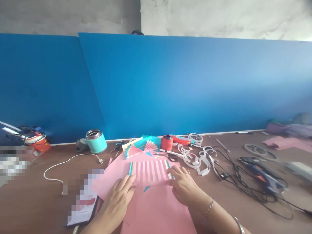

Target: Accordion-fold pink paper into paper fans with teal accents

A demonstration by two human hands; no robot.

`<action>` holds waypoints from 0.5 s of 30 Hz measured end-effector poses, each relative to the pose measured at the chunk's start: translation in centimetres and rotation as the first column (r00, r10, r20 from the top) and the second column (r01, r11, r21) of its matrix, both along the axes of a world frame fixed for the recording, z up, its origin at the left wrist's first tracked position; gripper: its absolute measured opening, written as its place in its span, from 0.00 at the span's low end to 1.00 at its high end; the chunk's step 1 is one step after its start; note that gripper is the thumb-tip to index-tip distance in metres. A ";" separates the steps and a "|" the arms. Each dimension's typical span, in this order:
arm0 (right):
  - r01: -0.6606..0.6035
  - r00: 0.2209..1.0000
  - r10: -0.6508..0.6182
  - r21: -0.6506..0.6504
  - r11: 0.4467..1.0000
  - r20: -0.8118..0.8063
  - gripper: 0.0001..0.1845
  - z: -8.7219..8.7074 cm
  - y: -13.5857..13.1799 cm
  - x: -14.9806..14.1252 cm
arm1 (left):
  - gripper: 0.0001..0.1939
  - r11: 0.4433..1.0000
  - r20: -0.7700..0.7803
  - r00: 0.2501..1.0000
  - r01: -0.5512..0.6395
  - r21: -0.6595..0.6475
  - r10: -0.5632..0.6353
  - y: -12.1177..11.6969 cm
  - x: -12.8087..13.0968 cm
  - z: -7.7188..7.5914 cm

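A pleated pink paper [151, 171], with blue and cream layers along its sides, lies spread between my hands over larger pink sheets [158, 208]. My left hand [119, 193] is closed on its left edge, the fingertips bent over the border. At the opposite edge, my right hand [184, 185] grips the paper with curled fingers; the thumb is mostly hidden. Just beyond sits a folded paper fan [143, 149] in pink, cream and blue, gathered at its middle. Scissors [172, 158] with dark handles rest behind the pleated piece.
A phone [84, 208] and a white cable [52, 177] lie left. At the back stand a turquoise container [96, 143] and a red object [167, 143]. White strips [195, 159], dark cords and a glue gun [265, 178] spread rightward. A blue partition [170, 84] bounds the table.
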State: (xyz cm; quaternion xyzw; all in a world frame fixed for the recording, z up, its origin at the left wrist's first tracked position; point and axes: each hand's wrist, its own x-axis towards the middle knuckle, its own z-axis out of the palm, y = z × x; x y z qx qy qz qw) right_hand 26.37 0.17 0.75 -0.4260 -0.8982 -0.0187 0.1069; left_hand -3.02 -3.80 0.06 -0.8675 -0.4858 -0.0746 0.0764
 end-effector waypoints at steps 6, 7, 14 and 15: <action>-0.009 0.994 0.001 0.073 0.997 0.111 0.11 -1.1 -0.9 -2.0 | 0.23 0.991 -0.163 0.987 0.003 0.136 0.019 -0.7 1.4 -4.8; -0.008 0.990 -0.001 0.063 0.998 0.144 0.11 -1.4 -1.1 -2.4 | 0.23 0.986 -0.166 0.986 0.011 0.166 0.017 -0.9 1.7 -5.7; 0.068 0.989 -0.087 0.154 0.986 0.118 0.10 -4.8 -2.2 -3.4 | 0.27 0.977 -0.061 0.989 -0.124 0.173 0.137 -2.1 3.4 -7.6; 0.063 0.992 -0.079 0.159 0.985 0.099 0.10 -5.2 -2.2 -3.3 | 0.27 0.979 -0.059 0.988 -0.130 0.156 0.141 -2.2 3.7 -7.4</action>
